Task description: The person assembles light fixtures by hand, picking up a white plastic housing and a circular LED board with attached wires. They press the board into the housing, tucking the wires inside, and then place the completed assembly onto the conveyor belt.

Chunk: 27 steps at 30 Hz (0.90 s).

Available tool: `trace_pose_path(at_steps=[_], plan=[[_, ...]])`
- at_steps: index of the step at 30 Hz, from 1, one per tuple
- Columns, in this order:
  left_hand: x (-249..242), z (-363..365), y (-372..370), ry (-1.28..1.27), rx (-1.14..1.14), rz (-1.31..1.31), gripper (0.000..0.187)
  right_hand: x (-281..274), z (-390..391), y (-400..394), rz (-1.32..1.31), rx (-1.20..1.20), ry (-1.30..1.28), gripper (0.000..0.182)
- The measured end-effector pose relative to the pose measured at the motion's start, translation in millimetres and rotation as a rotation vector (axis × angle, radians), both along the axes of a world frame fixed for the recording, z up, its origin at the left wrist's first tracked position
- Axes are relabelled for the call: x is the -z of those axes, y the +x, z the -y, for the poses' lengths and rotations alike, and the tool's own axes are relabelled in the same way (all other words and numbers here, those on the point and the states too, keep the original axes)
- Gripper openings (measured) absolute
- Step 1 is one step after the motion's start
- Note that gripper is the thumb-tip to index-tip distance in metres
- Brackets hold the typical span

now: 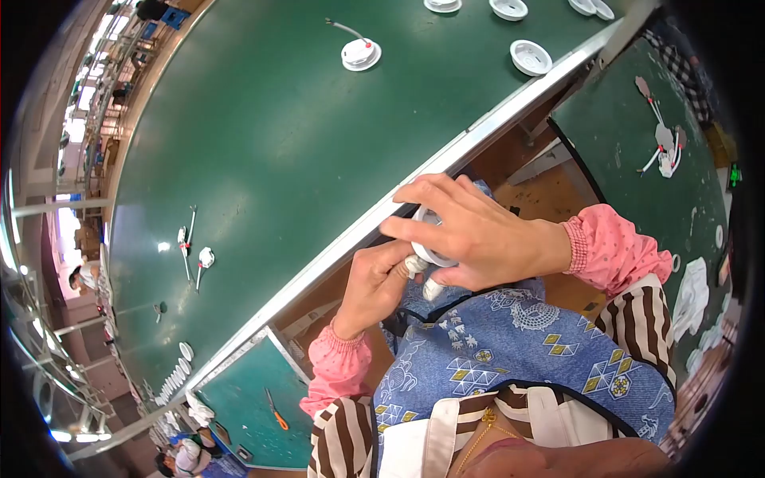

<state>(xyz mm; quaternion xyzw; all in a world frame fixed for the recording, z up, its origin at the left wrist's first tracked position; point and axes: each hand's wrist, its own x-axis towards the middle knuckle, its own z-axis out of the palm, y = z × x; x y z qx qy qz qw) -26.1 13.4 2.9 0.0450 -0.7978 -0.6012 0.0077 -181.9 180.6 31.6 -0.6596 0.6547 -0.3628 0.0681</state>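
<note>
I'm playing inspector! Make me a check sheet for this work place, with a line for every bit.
Surface: green tabletop with a pale edge.
Job's things: white round part, off the tabletop; white dish on it.
Clutter: orange-handled tool on a side table; crumpled white item at the right.
Hands: left hand and right hand hold the part together.
Cables: short wire on a white disc.
Surroundings: people at the left.
</note>
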Motion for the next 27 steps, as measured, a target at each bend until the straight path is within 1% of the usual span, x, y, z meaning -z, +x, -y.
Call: trace_pose_path(at_steps=[1,2,3,4,6,9,10,13,16,19,20,23,24,27], plan=[[-5.0,-0.3,1.4,-0.012,0.017,0.021,0.016,5.5,2.6,-0.3,0.085,-0.041,0.002,0.065],[-4.4,-0.7,4.8,0.015,0.002,-0.013,0.017,11.8,4.3,-0.6,0.171,-0.088,0.007,0.062],[-5.1,0.2,8.4,0.054,0.0,0.021,0.017,14.4,7.5,-0.2,0.26,-0.133,0.014,0.059],[-6.2,1.4,11.6,0.094,0.001,0.056,0.017,11.6,11.6,0.8,0.286,-0.135,-0.043,0.05],[0.3,1.5,15.9,0.203,-0.017,0.084,0.017,15.8,12.3,2.4,0.358,-0.143,-0.01,0.048],[-4.4,-2.3,23.9,0.262,-0.056,0.159,0.018,16.8,14.5,2.2,0.426,-0.177,0.006,0.048],[-3.5,-4.6,25.7,0.298,-0.071,0.139,0.019,16.6,15.2,0.7,0.442,-0.191,0.007,0.048],[0.6,-5.2,27.0,0.364,-0.09,0.141,0.019,23.5,20.1,-6.2,0.469,-0.271,0.029,0.057],[6.3,-7.0,21.6,0.358,-0.195,0.182,0.016,25.8,27.8,-6.3,0.386,-0.199,0.063,0.06],[11.1,-18.9,15.3,0.255,-0.331,0.058,0.017,22.0,30.5,7.2,0.365,-0.054,0.04,0.059],[7.6,-19.8,15.2,0.277,-0.312,0.114,0.019,29.3,34.1,13.0,0.37,0.023,-0.028,0.043],[9.9,-21.7,13.1,0.336,-0.263,0.148,0.019,45.1,32.6,10.2,0.552,0.113,0.092,0.031],[15.5,-22.0,12.6,0.434,-0.249,0.108,0.02,50.4,34.8,13.0,0.588,0.137,0.021,0.023],[18.8,-24.7,12.9,0.53,-0.253,0.103,0.02,47.7,31.5,16.5,0.76,0.162,0.108,0.024]])
